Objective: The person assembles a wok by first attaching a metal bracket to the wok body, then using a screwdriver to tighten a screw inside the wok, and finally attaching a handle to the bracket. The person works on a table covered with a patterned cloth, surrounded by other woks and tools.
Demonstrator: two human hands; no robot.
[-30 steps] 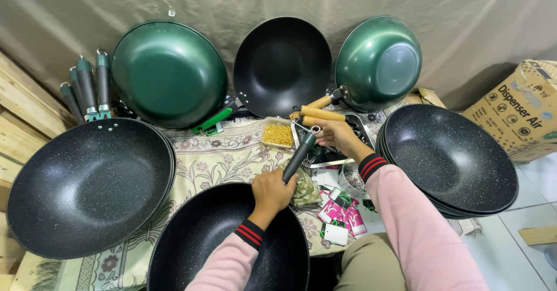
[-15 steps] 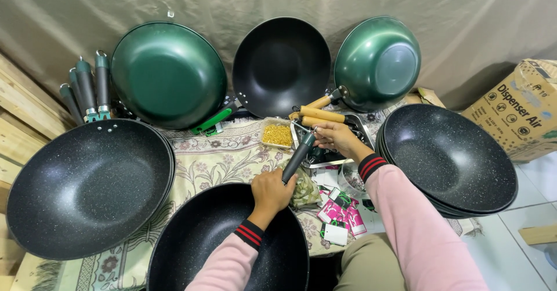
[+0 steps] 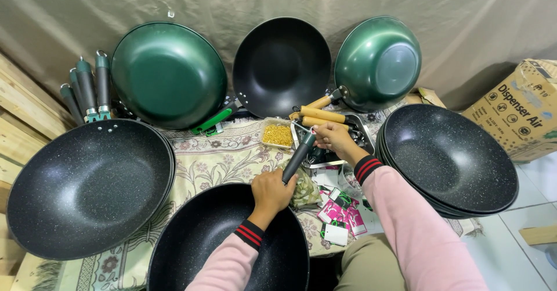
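A black speckled wok (image 3: 220, 244) rests in front of me at the bottom centre. My left hand (image 3: 271, 191) is closed around the base of its dark handle (image 3: 299, 156), which points up and to the right. My right hand (image 3: 333, 138) pinches the far tip of that handle, just in front of a metal tray (image 3: 362, 131). Two handles with wooden grips (image 3: 322, 117) lie on the tray's far side. A small clear box of yellow screws (image 3: 278, 135) sits left of the tray.
A large speckled wok (image 3: 87, 186) lies at left and a stack of speckled woks (image 3: 449, 160) at right. Green and black woks (image 3: 168, 73) lean on the back curtain. Loose dark handles (image 3: 87, 88) stand far left. Pink tags (image 3: 339, 212) lie near my knee; a cardboard box (image 3: 519, 111) stands at right.
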